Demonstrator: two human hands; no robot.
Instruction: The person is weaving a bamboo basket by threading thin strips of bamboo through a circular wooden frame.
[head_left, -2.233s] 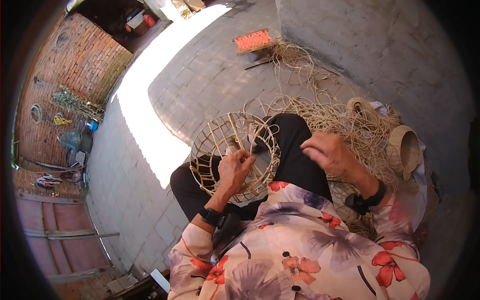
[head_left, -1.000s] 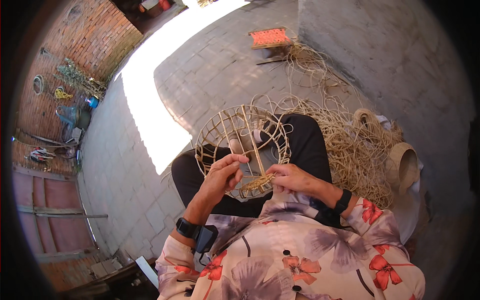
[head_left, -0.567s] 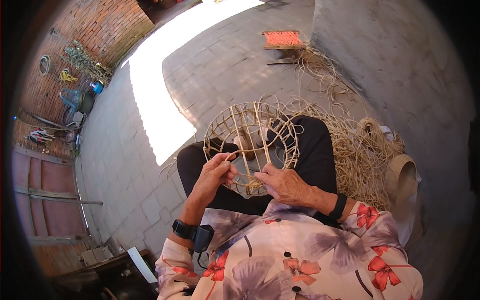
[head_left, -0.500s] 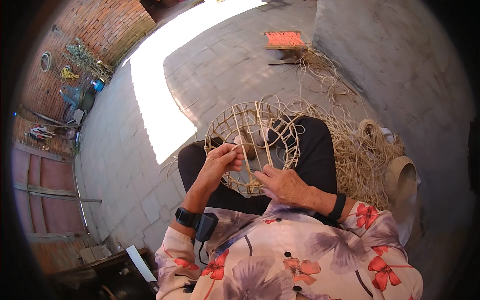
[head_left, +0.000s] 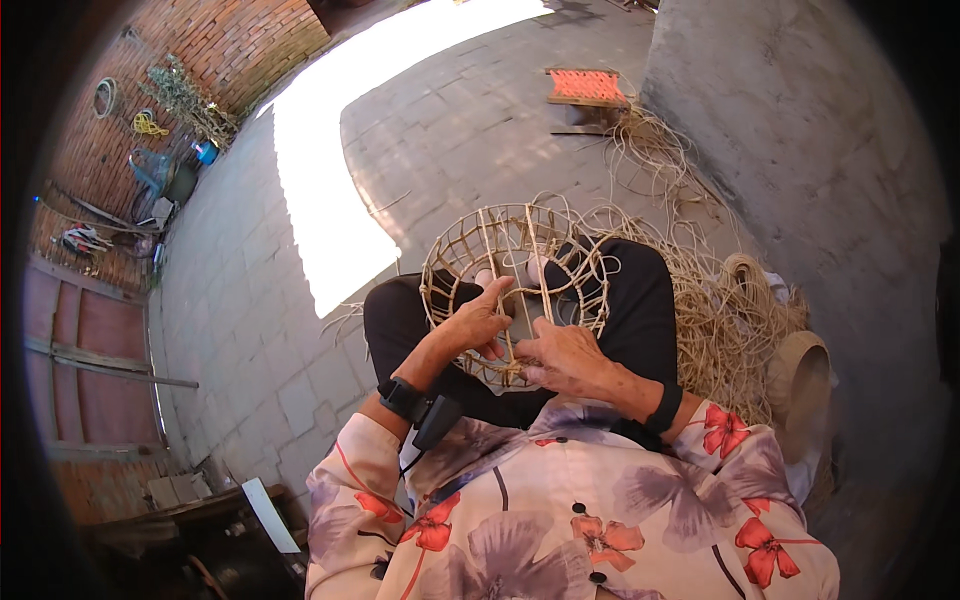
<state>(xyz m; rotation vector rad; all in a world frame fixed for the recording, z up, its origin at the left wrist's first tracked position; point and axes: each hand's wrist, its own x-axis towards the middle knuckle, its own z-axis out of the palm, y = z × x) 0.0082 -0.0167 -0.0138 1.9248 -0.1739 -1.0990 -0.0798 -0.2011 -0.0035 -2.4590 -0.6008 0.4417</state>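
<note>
On my lap rests a round openwork basket frame (head_left: 430, 290), made of pale cord or cane with knotted crossings along its wall. Two straight strands (head_left: 534, 240) run lengthwise across its opening. Over the left strand is my left hand (head_left: 474, 322), its index finger stretched out and the others loosely bent apart; nothing shows held in it. My right hand (head_left: 572, 360) lies at the near right rim, thumb and fingers pinched together on a cord (head_left: 508, 345) close to the rim. The exact grip is partly hidden by the fingers.
A large tangled heap of pale cord (head_left: 715, 310) lies by my right leg, with a tan round container (head_left: 800, 365) beside it. Ahead stands a small stool with an orange-red woven seat (head_left: 585, 85). A grey wall (head_left: 800, 120) rises at the right.
My left hand has let go of the cord it pinched and moved right and slightly down, its fingers spreading. My right hand stays near the rim. The view has shifted a little.
</note>
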